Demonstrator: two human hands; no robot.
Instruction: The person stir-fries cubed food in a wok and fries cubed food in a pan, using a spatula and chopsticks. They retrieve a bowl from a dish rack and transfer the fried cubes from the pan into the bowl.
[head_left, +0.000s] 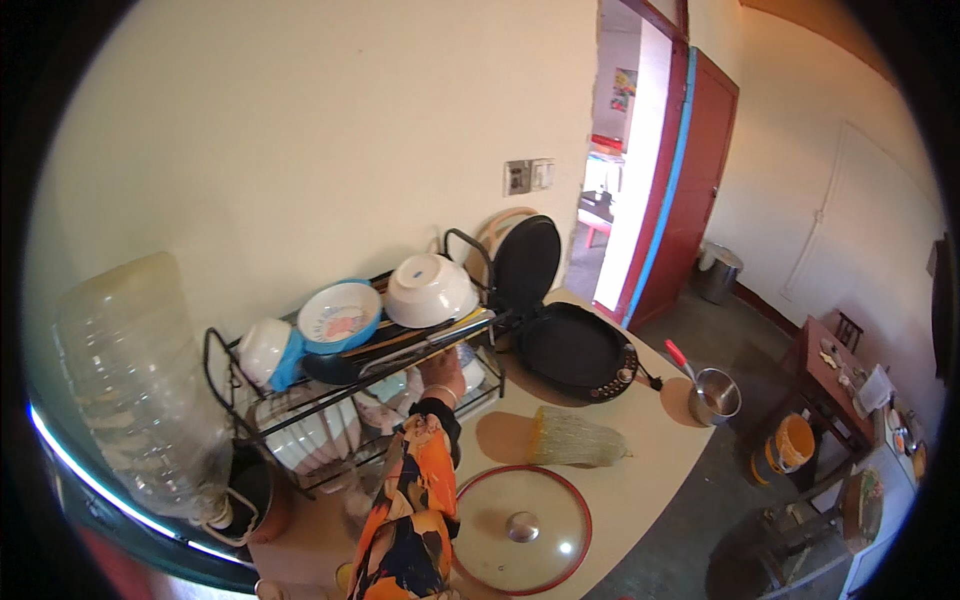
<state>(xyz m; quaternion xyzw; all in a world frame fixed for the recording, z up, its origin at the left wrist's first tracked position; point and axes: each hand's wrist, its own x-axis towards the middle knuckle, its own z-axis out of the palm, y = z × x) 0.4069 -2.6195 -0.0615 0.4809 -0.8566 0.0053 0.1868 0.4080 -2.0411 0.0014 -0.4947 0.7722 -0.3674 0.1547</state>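
My right hand (442, 369) reaches into a black two-tier dish rack (300, 409), under the front of its upper tier. A bangle circles the wrist, below it an orange and black patterned sleeve. The fingers are hidden behind the rack and utensils, so I cannot tell what they touch. White plates (311, 435) stand on edge in the lower tier, left of the hand. Above sit an upturned white bowl (429, 291), a blue-rimmed bowl (341, 315) and a tilted bowl (264, 351). A black ladle (330, 369) lies along the front. My left hand is not in view.
An open electric griddle (574, 349) stands right of the rack. Before it lie a squash (576, 437) and a glass lid (517, 559) with a red rim. A red-handled saucepan (714, 397) is at the table's right edge. A large plastic bottle (142, 375) stands left.
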